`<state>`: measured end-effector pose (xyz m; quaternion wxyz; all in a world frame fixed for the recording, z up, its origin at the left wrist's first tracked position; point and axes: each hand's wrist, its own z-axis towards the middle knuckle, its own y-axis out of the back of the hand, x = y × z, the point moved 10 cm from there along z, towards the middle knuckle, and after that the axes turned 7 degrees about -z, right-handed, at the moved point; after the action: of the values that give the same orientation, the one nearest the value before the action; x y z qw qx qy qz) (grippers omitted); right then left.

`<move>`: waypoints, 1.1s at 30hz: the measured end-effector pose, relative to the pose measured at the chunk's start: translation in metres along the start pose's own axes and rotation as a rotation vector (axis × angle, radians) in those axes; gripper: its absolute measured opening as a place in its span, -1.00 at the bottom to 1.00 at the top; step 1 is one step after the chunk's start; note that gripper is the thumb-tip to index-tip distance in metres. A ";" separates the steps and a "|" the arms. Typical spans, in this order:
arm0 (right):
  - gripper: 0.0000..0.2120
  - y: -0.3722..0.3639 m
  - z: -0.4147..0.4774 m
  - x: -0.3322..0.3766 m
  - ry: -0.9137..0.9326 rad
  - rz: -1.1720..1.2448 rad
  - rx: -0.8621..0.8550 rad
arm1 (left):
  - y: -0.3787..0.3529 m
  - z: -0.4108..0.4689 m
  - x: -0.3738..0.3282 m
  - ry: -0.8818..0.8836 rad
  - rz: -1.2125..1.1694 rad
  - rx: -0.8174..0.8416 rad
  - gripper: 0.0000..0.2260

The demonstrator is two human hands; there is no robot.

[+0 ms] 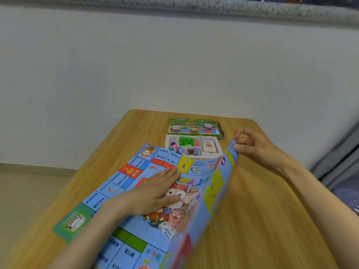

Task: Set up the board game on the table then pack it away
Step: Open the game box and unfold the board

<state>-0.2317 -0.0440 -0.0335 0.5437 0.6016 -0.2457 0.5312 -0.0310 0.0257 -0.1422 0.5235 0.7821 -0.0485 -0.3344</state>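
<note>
On the middle of the game board (136, 228) our left hand (153, 195) lies flat, fingers straight and together, palm pressing the cartoon picture at the centre. Our right hand (250, 146) is well apart from it, at the board's far right corner, where thumb and curled fingers pinch the edge and hold it up. That right side of the board stands raised off the table (262, 210) and curves upward along its length, blurred nearer to us. The left part lies flat on the wood under our palm, its squares of blue, red, yellow and green facing up.

Just beyond the board's far edge sits a white tray (213, 155) with several compartments. One holds a heap of green pieces (186, 141), one at the left holds a few coloured pawns (172, 145), one at the right holds a deck of cards (208, 145), and a blue card pack (188, 151) lies at the front. Behind the tray, close against it, the green game box (194, 128) lies flat near the table's far end. A pale wall (174, 65) rises behind the table, and grey fabric (340, 152) hangs at the right.
</note>
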 end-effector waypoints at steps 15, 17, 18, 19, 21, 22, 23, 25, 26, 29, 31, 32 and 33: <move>-0.65 -0.010 0.007 -0.022 -0.282 -1.407 0.109 | -0.011 -0.007 0.010 0.192 0.127 0.109 -0.11; -0.62 -0.027 -0.002 -0.037 -0.291 -1.362 0.182 | -0.012 -0.011 0.010 0.252 0.150 0.130 -0.17; -0.58 -0.038 -0.006 -0.042 -0.267 -1.330 0.206 | -0.013 -0.014 0.009 0.279 0.150 0.139 -0.23; -0.52 -0.049 -0.011 -0.043 -0.225 -1.310 0.221 | -0.013 -0.016 0.008 0.301 0.144 0.146 -0.28; -0.39 -0.076 -0.023 -0.043 -0.150 -1.248 0.243 | -0.012 -0.020 0.006 0.348 0.145 0.174 -0.28; -0.33 -0.090 -0.030 -0.044 -0.137 -1.214 0.264 | -0.011 -0.021 0.006 0.369 0.151 0.186 -0.28; -0.26 -0.102 -0.036 -0.047 -0.140 -1.183 0.287 | -0.008 -0.020 0.004 0.382 0.161 0.188 -0.29; -0.11 -0.122 -0.045 -0.054 -0.153 -1.145 0.316 | 0.000 -0.018 -0.003 0.401 0.196 0.178 -0.32; -0.10 -0.127 -0.046 -0.058 -0.155 -1.135 0.317 | 0.006 -0.015 -0.008 0.407 0.218 0.162 -0.34; -0.21 -0.132 -0.041 -0.059 -0.122 -1.133 0.293 | 0.018 0.000 -0.022 0.420 0.247 0.106 -0.39; -0.21 -0.135 -0.038 -0.056 -0.094 -1.134 0.298 | 0.021 0.018 -0.029 0.403 0.245 0.083 -0.46; -0.17 -0.135 -0.038 -0.056 -0.083 -1.135 0.305 | 0.021 0.027 -0.032 0.397 0.253 0.083 -0.50; -0.13 -0.136 -0.038 -0.056 -0.078 -1.130 0.316 | 0.023 0.035 -0.034 0.397 0.267 0.089 -0.52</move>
<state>-0.1445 0.0142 -0.1432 0.6369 0.7321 0.1754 0.1664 -0.0713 0.0022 -0.1147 0.5274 0.8414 -0.0625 -0.0995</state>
